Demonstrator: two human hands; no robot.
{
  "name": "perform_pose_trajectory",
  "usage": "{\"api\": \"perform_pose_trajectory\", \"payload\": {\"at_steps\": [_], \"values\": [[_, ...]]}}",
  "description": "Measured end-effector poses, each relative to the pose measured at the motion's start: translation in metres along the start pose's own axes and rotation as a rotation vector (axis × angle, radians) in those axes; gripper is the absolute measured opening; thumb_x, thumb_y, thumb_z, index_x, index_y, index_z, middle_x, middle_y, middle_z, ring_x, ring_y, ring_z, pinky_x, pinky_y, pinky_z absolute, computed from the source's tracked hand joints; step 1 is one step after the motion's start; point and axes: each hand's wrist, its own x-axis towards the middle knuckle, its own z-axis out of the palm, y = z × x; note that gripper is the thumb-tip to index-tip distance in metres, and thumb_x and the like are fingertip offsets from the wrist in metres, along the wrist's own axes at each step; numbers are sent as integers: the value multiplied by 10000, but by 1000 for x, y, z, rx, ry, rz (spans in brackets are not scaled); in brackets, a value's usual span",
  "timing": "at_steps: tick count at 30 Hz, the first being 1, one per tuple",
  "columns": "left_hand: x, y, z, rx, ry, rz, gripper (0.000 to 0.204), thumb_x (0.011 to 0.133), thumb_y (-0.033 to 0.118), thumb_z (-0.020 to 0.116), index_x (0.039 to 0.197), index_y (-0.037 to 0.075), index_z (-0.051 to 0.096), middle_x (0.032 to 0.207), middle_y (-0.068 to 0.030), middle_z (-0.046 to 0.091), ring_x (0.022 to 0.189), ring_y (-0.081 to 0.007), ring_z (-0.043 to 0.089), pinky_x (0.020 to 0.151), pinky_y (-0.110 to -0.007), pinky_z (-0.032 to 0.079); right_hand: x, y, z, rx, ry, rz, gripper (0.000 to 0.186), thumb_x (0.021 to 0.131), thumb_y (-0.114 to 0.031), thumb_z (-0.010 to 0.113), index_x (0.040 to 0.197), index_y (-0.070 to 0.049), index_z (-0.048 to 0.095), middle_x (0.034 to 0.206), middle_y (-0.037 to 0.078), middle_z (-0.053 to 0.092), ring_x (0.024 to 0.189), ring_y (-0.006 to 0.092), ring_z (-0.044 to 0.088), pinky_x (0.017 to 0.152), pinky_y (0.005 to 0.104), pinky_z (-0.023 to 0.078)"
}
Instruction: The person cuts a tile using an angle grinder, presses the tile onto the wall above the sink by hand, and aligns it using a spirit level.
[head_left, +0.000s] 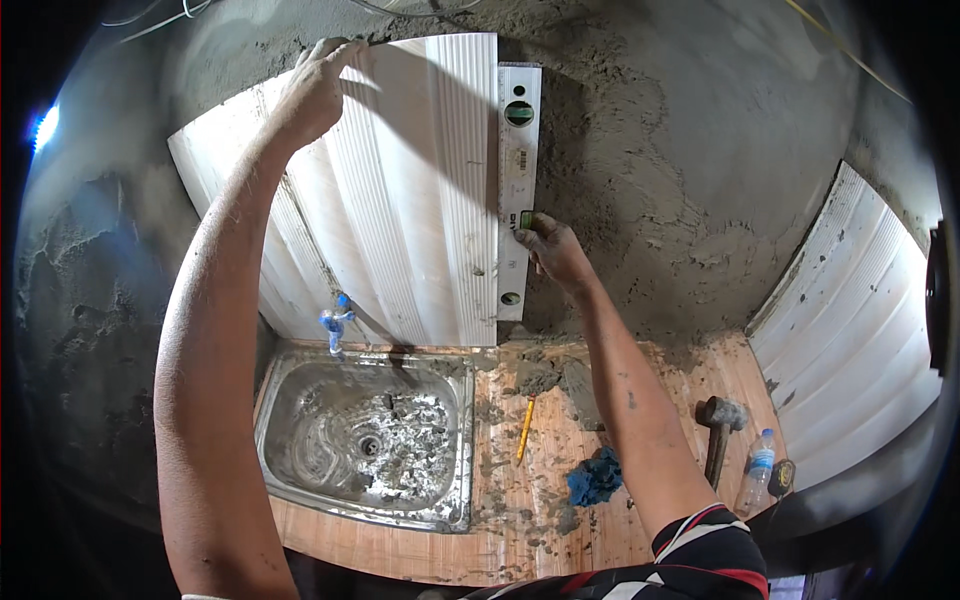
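Note:
A spirit level, white with green vials, stands upright along the right edge of a large white ribbed wall tile. My right hand is closed on the level's right side near its middle vial, thumb and fingers pinching it. At the tile's upper edge my left hand is closed over the rim, its fingertips partly hidden behind the hand. A seam with another ribbed tile shows left of my left forearm's inner side. Below, a blue tap sticks out from the tiled wall.
Under the tiles sits a mortar-smeared steel sink in a wooden counter. On the counter lie a yellow pencil, a blue cloth, a mallet, a plastic bottle and a round dark object. Wet mortar coats the wall.

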Motion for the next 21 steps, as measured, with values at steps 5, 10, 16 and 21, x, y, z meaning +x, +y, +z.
{"api": "perform_pose_trajectory", "payload": {"at_steps": [5,10,16,21], "values": [[1,-4,4,21,33,23,660,807,-125,481,1430,85,550,1438,-163,523,1315,-380,514,1118,-442,435,1,3,-3,-4,20,-10,257,1022,-262,664,1169,-53,687,737,-43,576,587,43,468,515,247,417],[0,-5,4,3,7,-1,672,804,-132,481,1436,85,543,1440,-164,520,1309,-380,517,1115,-439,437,4,7,-4,-39,9,-12,290,1025,-245,647,1221,-34,673,843,16,686,586,74,513,510,272,434],[-1,-6,2,-27,24,10,691,785,-144,459,1433,81,544,1440,-166,520,1318,-380,506,1126,-437,421,1,1,0,-62,26,44,322,1019,-242,660,1249,-17,660,982,45,722,725,92,595,595,279,487],[1,-8,0,-54,-25,-28,737,756,-151,433,1447,81,538,1485,-164,490,1352,-377,447,1166,-435,373,4,5,5,8,50,-75,277,1019,-242,661,1225,-58,682,855,-15,693,589,44,498,513,244,410]]}}
